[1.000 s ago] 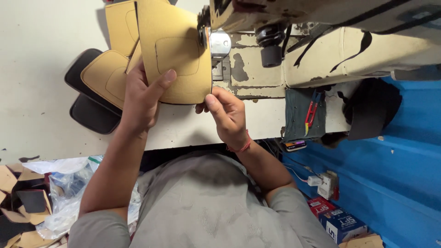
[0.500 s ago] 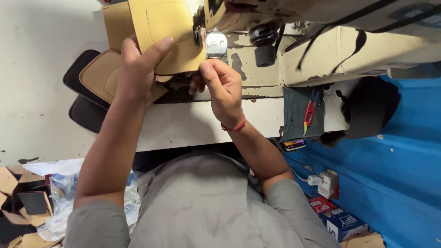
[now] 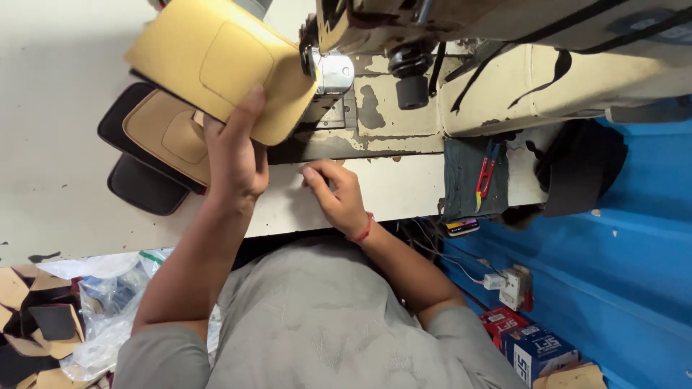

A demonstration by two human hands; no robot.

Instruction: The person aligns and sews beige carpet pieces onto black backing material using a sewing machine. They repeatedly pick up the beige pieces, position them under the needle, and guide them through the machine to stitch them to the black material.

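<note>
Grey shirt is nearest to me, then my two arms go up to the table (image 3: 72,216). My right hand (image 3: 337,196) rests on the table edge w/ fingers curled narrow, thumb against fingertips; if it pinches sth small like thread, I cannot tell. My left hand (image 3: 234,158) holds the tan panel (image 3: 216,65) by its lower edge, thumb on top, fingers under, lifted just beside the sewing machine (image 3: 404,79). I judge the panel is light, half-stiff like leather on backing, so it bends if held by one corner only; better grip near the edge middle, w/ flat fingers. Surface seems smooth, maybe a bit slippery. Under it lies a stack of similar pieces (image 3: 155,144), tan and black.
</note>
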